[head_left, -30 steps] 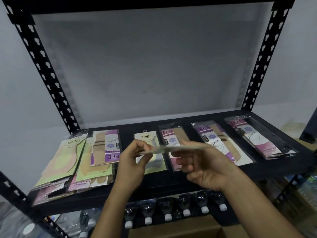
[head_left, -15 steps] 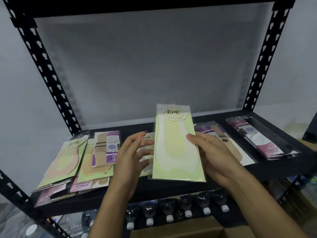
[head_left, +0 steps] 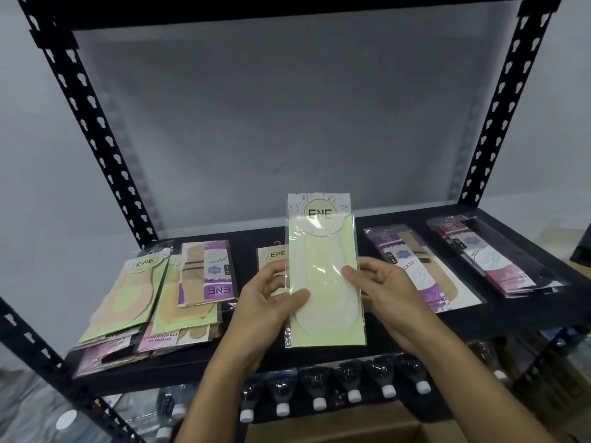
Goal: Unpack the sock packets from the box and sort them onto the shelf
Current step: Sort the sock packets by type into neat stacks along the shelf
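The left hand and right hand pinch the side edges of a pale yellow-green sock packet in clear plastic, upright, its round ENE label on top, above the black metal shelf. Bare shelf shows just right of it, before the purple packets.

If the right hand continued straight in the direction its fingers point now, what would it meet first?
Its fingers point leftward onto the held packet, which they already touch; beyond it, probably the left hand.
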### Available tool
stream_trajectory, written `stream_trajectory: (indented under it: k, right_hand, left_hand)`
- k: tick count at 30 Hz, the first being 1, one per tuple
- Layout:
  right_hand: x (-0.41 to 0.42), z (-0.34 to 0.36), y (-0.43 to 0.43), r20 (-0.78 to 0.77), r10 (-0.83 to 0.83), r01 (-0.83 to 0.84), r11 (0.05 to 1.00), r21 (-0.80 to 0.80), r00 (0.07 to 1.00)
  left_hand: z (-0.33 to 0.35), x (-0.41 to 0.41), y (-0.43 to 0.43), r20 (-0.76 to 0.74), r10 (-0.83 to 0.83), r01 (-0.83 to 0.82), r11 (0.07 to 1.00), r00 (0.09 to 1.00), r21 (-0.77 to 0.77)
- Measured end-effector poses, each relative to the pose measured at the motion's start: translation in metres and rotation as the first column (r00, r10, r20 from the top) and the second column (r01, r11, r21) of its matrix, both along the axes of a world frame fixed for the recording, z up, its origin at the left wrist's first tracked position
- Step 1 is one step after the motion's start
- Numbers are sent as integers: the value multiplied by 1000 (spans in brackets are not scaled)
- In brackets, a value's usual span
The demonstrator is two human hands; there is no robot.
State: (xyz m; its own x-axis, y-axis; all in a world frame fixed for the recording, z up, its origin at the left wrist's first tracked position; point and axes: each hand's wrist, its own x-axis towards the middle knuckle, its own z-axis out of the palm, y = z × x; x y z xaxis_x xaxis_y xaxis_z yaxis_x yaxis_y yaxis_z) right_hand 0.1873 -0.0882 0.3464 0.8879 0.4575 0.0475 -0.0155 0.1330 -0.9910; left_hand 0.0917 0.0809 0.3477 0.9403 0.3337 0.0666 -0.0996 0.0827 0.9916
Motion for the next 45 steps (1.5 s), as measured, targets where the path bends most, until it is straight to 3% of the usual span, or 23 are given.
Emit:
stream_trajectory:
  k: [12, 15, 20, 26, 31, 37, 42, 45]
  right_hand:
    - [-1, -7, 9, -25, -84, 83, 996, -31, 996]
    - [-5, -4, 17, 9, -88, 89, 992, -90, 996]
    - [12, 5, 52, 87, -109, 129, 953, -275, 990]
    - [43, -11, 91, 218, -114, 217, 816, -537, 969]
    - [54, -28, 106, 313, -32, 252, 675, -694, 949]
    - [50, -33, 113, 386, 57, 290, 560, -776, 921]
    - [46, -28, 112, 442, 55, 335, 571, -750, 895]
    - [37, -21, 115, 456, 12, 333, 667, -667, 890]
  left_hand:
    - [-15, 1, 8, -48, 96, -93, 993, 994, 67]
    - [-17, -1, 13, -71, 226, -203, 948, 972, 244]
    - [-6, 17, 31, -78, 412, -316, 794, 908, 520]
    - [-6, 52, 52, -248, 463, -133, 646, 851, 751]
    - [-14, 65, 48, -323, 496, -24, 573, 806, 819]
    - [-21, 65, 42, -342, 505, 46, 510, 793, 859]
    - [-7, 52, 40, -248, 489, -47, 515, 836, 856]
    - [2, 34, 48, -154, 465, -141, 539, 872, 830]
